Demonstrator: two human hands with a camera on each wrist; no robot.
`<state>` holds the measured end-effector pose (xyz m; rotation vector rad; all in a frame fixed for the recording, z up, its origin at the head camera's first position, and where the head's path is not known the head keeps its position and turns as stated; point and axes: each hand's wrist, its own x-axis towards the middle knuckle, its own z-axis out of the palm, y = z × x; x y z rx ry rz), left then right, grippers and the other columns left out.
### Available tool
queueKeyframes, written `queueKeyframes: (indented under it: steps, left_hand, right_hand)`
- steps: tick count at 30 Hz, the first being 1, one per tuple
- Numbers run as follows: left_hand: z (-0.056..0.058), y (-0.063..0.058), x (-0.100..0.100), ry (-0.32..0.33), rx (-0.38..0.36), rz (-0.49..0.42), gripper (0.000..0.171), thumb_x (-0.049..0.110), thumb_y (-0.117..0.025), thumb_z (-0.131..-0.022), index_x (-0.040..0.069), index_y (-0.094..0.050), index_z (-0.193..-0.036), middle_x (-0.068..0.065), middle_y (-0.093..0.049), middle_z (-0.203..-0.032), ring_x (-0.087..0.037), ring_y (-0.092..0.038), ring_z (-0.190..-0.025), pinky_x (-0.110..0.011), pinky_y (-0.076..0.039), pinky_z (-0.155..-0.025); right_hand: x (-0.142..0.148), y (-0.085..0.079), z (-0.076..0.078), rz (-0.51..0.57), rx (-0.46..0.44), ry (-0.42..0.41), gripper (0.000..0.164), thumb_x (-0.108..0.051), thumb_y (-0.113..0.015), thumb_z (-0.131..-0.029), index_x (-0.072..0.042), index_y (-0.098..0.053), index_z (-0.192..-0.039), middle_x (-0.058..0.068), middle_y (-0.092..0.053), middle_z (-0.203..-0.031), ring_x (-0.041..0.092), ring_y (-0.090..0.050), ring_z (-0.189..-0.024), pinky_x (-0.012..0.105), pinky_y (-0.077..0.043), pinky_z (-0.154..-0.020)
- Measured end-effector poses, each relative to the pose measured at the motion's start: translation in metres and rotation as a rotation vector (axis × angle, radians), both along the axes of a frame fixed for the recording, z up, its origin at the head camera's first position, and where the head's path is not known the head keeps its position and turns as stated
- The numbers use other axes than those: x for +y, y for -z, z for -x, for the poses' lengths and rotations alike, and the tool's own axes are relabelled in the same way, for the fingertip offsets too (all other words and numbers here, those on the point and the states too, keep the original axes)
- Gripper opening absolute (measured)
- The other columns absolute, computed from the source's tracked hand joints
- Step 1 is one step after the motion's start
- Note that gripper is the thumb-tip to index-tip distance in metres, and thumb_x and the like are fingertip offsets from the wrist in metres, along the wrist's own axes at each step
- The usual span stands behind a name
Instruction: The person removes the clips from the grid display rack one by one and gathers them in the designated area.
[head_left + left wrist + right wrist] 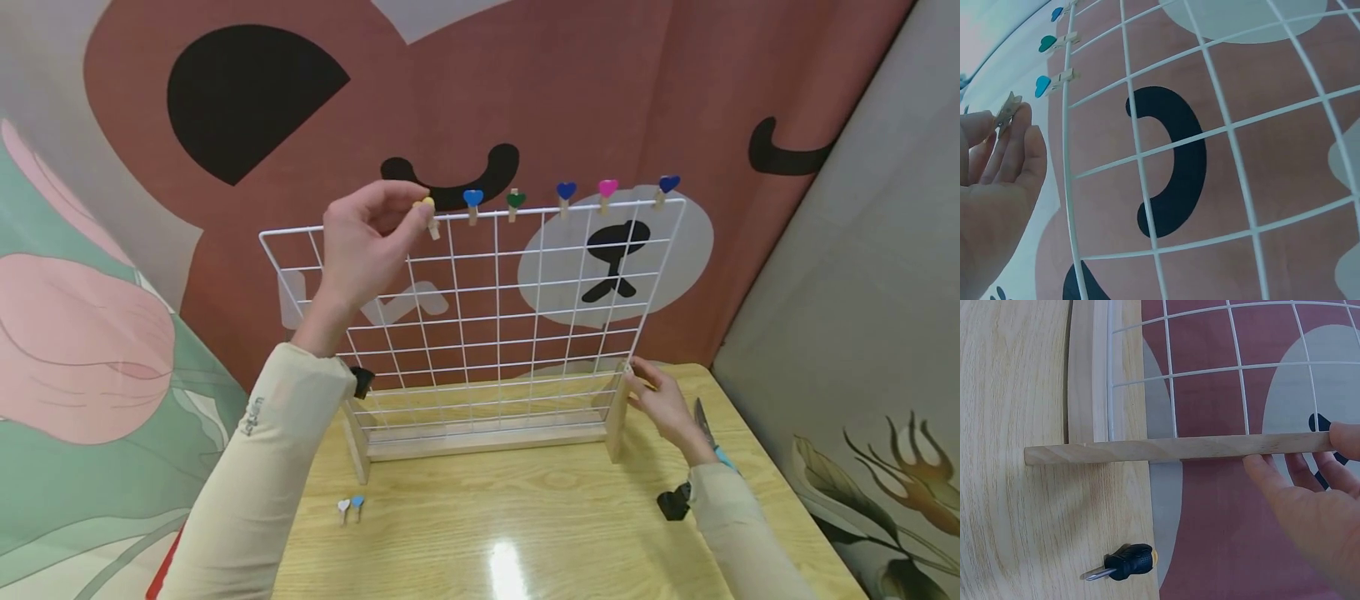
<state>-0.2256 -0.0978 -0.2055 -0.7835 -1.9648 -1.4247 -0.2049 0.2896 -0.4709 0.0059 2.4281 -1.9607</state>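
My left hand [367, 250] pinches a small wooden clothespin [433, 228] with a yellow heart, at the top wire of a white wire grid [497, 275]. In the left wrist view this clothespin [1007, 114] sticks out from the fingertips, beside the grid's edge wire. Along the top wire, to the right, are clipped several more heart clothespins, among them a light blue one [473, 200], a green one [515, 202] and a pink one [607, 193]. My right hand [663, 404] grips the upper end of the grid's right wooden side post [1172, 449], thumb and fingers on its edges.
A white-heart clothespin [343, 509] and a blue-heart clothespin [357, 506] lie on the wooden table [450, 533], front left. A stubby screwdriver [1125, 562] lies beside the stand. A tool with a light blue handle [723, 457] is partly hidden by my right wrist. A printed curtain hangs behind.
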Motion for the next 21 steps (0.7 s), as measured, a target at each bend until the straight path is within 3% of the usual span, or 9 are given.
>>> queueKeyframes:
  steps: [4, 12, 21]
  left_hand:
    - [-0.005, 0.009, -0.005, 0.029, -0.009, -0.006, 0.015, 0.005, -0.066, -0.089, -0.002, -0.07, -0.102, -0.01, -0.07, -0.084, -0.014, -0.067, -0.066, -0.022, -0.051, -0.059]
    - [-0.013, 0.022, -0.013, 0.027, -0.072, 0.032, 0.013, 0.009, -0.065, -0.091, 0.003, -0.07, -0.101, -0.008, -0.069, -0.077, -0.013, -0.064, -0.058, -0.022, -0.047, -0.049]
    - [-0.022, 0.039, -0.022, 0.048, -0.094, 0.008, 0.016, 0.003, -0.064, -0.09, 0.001, -0.069, -0.105, -0.008, -0.068, -0.084, -0.013, -0.065, -0.063, -0.023, -0.054, -0.061]
  right_hand:
    - [0.0, 0.0, 0.001, -0.005, -0.002, -0.003, 0.054, -0.014, -0.041, -0.104, 0.006, -0.02, -0.149, 0.032, -0.025, -0.146, 0.046, -0.029, -0.133, 0.05, -0.038, -0.1]
    - [0.001, 0.003, 0.003, -0.006, -0.006, 0.0, 0.054, -0.015, -0.042, -0.104, 0.006, -0.021, -0.149, 0.031, -0.025, -0.146, 0.047, -0.029, -0.134, 0.049, -0.038, -0.1]
    - [0.002, 0.004, 0.004, -0.009, -0.005, 0.0, 0.056, -0.018, -0.042, -0.104, 0.005, -0.019, -0.15, 0.031, -0.025, -0.146, 0.046, -0.029, -0.134, 0.049, -0.038, -0.1]
